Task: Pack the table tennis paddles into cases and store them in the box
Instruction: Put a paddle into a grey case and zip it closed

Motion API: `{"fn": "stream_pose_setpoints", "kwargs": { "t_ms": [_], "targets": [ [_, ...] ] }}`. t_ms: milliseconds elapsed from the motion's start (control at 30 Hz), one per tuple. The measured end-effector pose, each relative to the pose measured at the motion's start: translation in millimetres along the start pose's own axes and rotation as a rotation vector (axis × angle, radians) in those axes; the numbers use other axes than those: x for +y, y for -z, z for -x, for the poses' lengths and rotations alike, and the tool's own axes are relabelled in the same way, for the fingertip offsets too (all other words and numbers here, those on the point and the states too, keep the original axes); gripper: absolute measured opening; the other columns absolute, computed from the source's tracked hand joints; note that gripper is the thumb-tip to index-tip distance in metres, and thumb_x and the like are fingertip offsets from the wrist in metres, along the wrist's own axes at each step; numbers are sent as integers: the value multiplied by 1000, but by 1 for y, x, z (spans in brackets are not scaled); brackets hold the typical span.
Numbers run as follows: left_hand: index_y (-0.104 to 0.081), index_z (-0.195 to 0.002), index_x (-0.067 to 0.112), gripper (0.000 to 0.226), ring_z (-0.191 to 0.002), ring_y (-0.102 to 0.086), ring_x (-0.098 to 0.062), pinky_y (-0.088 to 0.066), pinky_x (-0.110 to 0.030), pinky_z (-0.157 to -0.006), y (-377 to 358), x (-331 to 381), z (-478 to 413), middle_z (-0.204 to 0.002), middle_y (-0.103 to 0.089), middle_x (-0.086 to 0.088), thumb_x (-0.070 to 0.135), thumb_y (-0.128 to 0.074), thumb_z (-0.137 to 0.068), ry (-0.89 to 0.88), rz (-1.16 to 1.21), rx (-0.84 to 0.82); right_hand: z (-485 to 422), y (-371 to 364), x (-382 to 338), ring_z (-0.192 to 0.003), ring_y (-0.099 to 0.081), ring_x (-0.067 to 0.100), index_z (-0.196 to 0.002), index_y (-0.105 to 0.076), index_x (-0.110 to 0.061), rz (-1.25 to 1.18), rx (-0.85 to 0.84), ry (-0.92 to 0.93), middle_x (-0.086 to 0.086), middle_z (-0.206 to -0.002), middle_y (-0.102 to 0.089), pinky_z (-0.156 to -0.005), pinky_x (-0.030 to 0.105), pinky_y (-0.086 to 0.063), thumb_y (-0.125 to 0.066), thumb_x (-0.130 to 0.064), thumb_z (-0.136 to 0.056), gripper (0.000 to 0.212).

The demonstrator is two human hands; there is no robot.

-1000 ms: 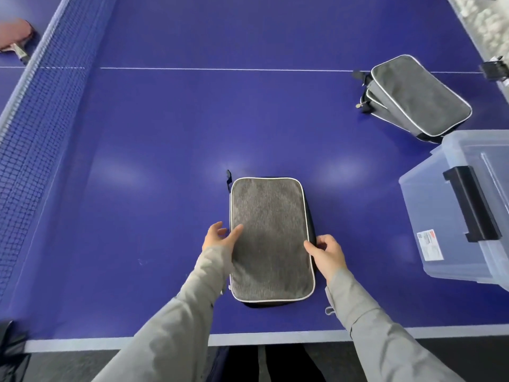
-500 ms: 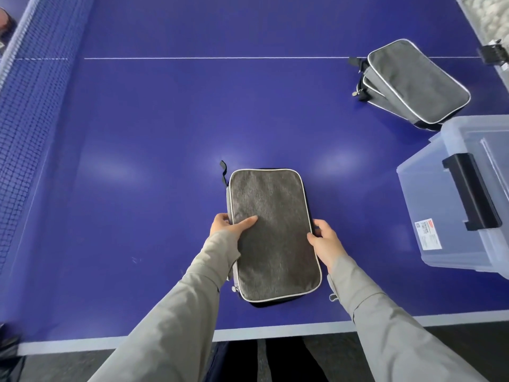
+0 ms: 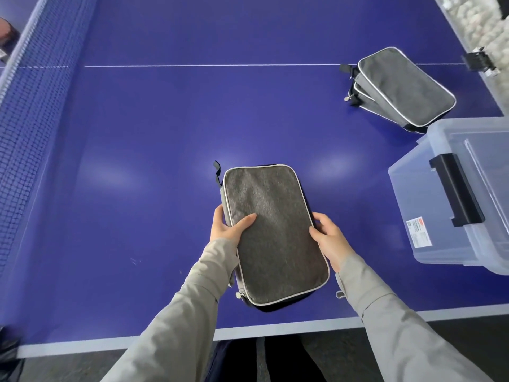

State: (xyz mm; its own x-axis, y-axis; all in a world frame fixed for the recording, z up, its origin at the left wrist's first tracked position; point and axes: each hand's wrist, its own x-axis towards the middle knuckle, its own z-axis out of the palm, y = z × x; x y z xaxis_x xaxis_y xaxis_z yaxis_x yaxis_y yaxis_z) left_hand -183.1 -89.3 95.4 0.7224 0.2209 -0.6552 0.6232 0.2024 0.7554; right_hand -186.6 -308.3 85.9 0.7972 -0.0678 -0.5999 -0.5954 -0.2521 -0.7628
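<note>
A grey paddle case (image 3: 272,232) with white piping is tilted slightly above the blue table near its front edge, zipped shut. My left hand (image 3: 227,227) grips its left edge, thumb on top. My right hand (image 3: 329,238) holds its right edge. A stack of two more grey cases (image 3: 402,86) lies at the back right. A clear plastic box (image 3: 429,216) with a black latch and its lid on stands at the right edge. Any paddle inside the held case is hidden.
The blue net (image 3: 30,128) runs along the left side. A red paddle (image 3: 7,31) shows partly beyond the net at the top left. A black clip (image 3: 479,60) sits on the table's far right edge.
Both hands have tightened on the case's sides and raised it off the table, its near end swinging a little to the right.
</note>
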Motion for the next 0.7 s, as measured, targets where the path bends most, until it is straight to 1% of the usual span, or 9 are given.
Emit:
{"fn": "stream_pose_setpoints", "kwargs": {
  "t_ms": [100,167,233,267,300,367,467,567,700],
  "targets": [
    [-52,-113,32,58,-73,-69,-12,-52,-24,-58,9,3,11,-91,-68,6,29,-84,-65,-40,36,63,14,3,-14,-110,-58,23,-122,-52,-28,-38,2,53,7,-119,-61,-99,39,-46,-52,-18,-95,28],
    [-54,-113,28,58,-66,-68,-7,-51,-20,-53,15,6,18,-92,-69,4,29,-84,-64,-71,86,127,26,4,-21,-103,-58,10,-124,-50,-30,14,68,137,0,-115,-61,-88,22,-46,-55,-24,-93,32],
    [-53,-117,26,62,-72,-68,-11,-51,-22,-59,20,12,24,-95,-68,3,32,-83,-63,-74,144,208,45,0,-25,-98,-55,1,-121,-52,-29,64,227,281,-5,-112,-59,-79,11,-43,-59,-23,-91,32],
    [-52,-119,27,64,-77,-67,-13,-50,-24,-63,22,16,27,-96,-67,3,34,-83,-63,-64,176,255,56,-4,-25,-97,-55,5,-119,-53,-25,86,331,373,-4,-109,-57,-81,15,-44,-60,-21,-90,30],
    [-50,-121,27,65,-80,-65,-14,-49,-26,-66,24,20,28,-98,-66,3,35,-82,-65,-51,213,302,67,-9,-23,-95,-55,11,-115,-55,-21,118,433,473,-4,-105,-56,-85,24,-46,-62,-20,-89,27],
    [-47,-124,27,67,-79,-62,-14,-48,-27,-67,26,29,31,-99,-64,3,37,-80,-67,-30,292,381,90,-24,-18,-85,-52,16,-105,-56,-16,192,553,664,-6,-94,-51,-81,38,-47,-64,-23,-86,21],
    [-43,-125,26,69,-75,-59,-12,-44,-27,-68,24,41,33,-98,-60,3,38,-79,-68,-16,370,477,114,-55,-6,-76,-45,9,-94,-51,-22,309,502,828,-10,-83,-46,-71,35,-43,-61,-37,-85,20],
    [-42,-121,27,66,-80,-61,-14,-47,-27,-70,16,49,37,-96,-61,3,37,-79,-68,-12,453,537,121,-84,-3,-73,-43,10,-87,-55,-20,461,453,874,-9,-77,-47,-69,28,-38,-59,-49,-84,29],
    [-41,-119,27,68,-91,-63,-21,-50,-39,-88,7,53,41,-107,-62,-3,37,-81,-65,8,519,575,110,-97,-15,-68,-46,13,-80,-56,-17,575,577,850,-6,-73,-52,-65,25,-33,-58,-44,-83,27]
  ]
}}
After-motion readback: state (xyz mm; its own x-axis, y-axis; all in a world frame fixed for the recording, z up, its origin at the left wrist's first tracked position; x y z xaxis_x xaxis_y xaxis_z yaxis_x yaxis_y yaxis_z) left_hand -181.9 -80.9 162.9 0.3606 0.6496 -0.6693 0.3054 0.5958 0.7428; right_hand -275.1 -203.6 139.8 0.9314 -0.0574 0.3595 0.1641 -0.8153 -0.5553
